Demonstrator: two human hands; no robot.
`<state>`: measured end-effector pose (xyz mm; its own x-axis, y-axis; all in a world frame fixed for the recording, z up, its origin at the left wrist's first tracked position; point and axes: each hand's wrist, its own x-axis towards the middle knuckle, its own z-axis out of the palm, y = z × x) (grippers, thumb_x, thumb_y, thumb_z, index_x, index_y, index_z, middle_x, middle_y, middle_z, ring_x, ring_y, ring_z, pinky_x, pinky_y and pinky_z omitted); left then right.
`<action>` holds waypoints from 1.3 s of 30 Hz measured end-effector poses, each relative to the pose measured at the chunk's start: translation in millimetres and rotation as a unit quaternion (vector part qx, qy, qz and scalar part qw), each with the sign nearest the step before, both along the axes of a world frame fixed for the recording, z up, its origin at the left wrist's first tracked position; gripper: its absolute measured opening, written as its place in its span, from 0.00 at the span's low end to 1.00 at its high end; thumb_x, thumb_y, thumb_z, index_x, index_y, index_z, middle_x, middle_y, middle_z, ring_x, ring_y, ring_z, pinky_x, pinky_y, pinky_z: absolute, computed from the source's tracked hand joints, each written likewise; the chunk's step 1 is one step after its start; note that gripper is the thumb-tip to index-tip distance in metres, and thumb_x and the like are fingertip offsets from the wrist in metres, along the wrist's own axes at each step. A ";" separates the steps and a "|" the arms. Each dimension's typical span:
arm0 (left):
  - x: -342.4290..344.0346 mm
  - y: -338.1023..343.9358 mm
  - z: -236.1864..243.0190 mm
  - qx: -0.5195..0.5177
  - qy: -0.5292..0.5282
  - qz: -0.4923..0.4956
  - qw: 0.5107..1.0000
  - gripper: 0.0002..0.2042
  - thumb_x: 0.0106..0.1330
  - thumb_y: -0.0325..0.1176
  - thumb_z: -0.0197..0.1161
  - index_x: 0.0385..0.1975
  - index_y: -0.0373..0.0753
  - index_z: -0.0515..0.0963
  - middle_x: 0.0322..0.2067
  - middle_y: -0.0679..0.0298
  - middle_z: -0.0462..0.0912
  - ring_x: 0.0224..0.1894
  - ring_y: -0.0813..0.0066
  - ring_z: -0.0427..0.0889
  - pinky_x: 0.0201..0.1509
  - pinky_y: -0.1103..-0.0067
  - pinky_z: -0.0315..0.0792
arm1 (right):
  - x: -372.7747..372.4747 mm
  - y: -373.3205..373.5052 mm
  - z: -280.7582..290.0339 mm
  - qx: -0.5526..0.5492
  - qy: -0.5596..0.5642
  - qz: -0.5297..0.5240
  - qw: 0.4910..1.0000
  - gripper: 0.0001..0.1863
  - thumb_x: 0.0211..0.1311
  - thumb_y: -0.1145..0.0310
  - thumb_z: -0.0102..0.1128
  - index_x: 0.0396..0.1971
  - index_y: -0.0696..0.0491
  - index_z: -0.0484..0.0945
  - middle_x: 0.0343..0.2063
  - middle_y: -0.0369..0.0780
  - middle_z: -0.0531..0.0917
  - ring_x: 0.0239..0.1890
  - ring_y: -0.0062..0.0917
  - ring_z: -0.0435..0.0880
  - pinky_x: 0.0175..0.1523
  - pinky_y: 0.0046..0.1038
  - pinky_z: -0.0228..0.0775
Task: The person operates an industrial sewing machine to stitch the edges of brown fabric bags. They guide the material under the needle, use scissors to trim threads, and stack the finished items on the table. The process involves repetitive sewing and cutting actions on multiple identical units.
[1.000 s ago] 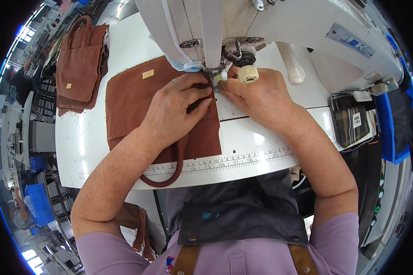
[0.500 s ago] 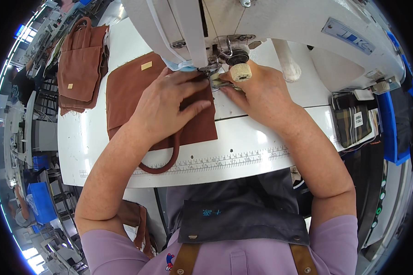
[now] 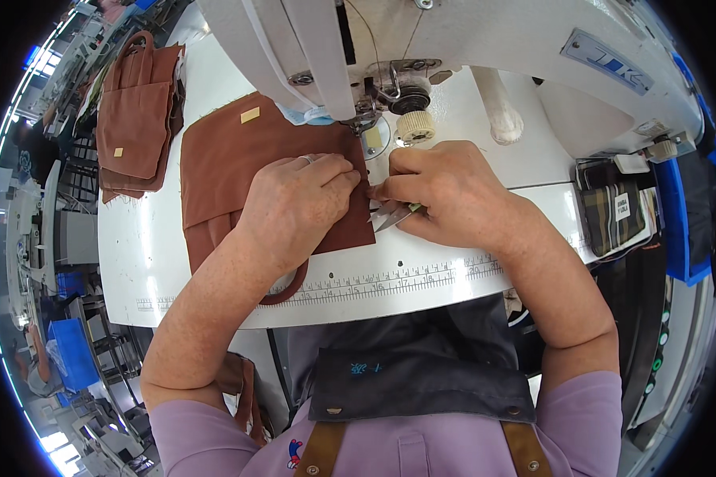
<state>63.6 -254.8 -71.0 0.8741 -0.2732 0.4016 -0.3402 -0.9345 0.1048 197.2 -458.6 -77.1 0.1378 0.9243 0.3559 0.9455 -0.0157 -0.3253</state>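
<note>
A brown fabric bag panel point(image 3: 223, 151) with a small yellow tag and a rolled handle point(image 3: 290, 290) lies flat on the white sewing table. My left hand point(image 3: 298, 195) rests over its right part, fingers curled and closed on the fabric near the right edge. In my right hand point(image 3: 449, 191) is a pair of thread snips point(image 3: 391, 215), blades pointing left toward that edge. The snips' grip is mostly hidden by my palm. My right thumb and forefinger are pinched together beside the fabric. Just beyond both hands stands the sewing machine's needle area point(image 3: 366, 119).
A stack of brown bag pieces point(image 3: 139, 119) with handles sits at the table's far left. The machine arm point(image 3: 525, 48) spans the back. Dark plaid fabric pieces point(image 3: 608, 211) lie at the right, beside a blue bin point(image 3: 684, 230). A printed ruler point(image 3: 390, 278) runs along the front edge.
Both hands have come back from the needle area toward me. My left fingers have curled in at the panel's edge. The snips' blades now show in my right hand.
</note>
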 end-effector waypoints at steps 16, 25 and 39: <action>-22.4 -15.1 -1.5 -0.088 0.038 0.054 0.994 0.19 0.57 0.34 0.71 0.46 0.28 0.83 0.54 0.52 0.83 0.63 0.54 0.80 0.70 0.55 0.71 | -6.0 3.8 -4.5 0.020 -0.003 -0.041 0.999 0.15 0.47 0.68 0.71 0.38 0.49 0.85 0.28 0.36 0.81 0.29 0.35 0.85 0.33 0.38 0.75; -14.8 -7.2 -6.4 -0.091 0.038 0.059 0.993 0.19 0.56 0.29 0.72 0.49 0.32 0.84 0.57 0.55 0.83 0.65 0.56 0.80 0.72 0.54 0.70 | -5.5 5.9 -0.3 -0.009 -0.058 -0.047 0.997 0.17 0.49 0.66 0.72 0.43 0.48 0.85 0.28 0.36 0.82 0.28 0.34 0.85 0.34 0.36 0.76; 24.7 23.3 -11.5 -0.124 0.006 0.062 0.990 0.13 0.59 0.27 0.69 0.43 0.30 0.86 0.40 0.51 0.88 0.43 0.52 0.88 0.50 0.67 0.81 | -4.5 15.6 -4.3 -0.013 -0.073 -0.126 0.989 0.17 0.53 0.64 0.71 0.45 0.47 0.85 0.31 0.42 0.82 0.31 0.37 0.86 0.33 0.39 0.78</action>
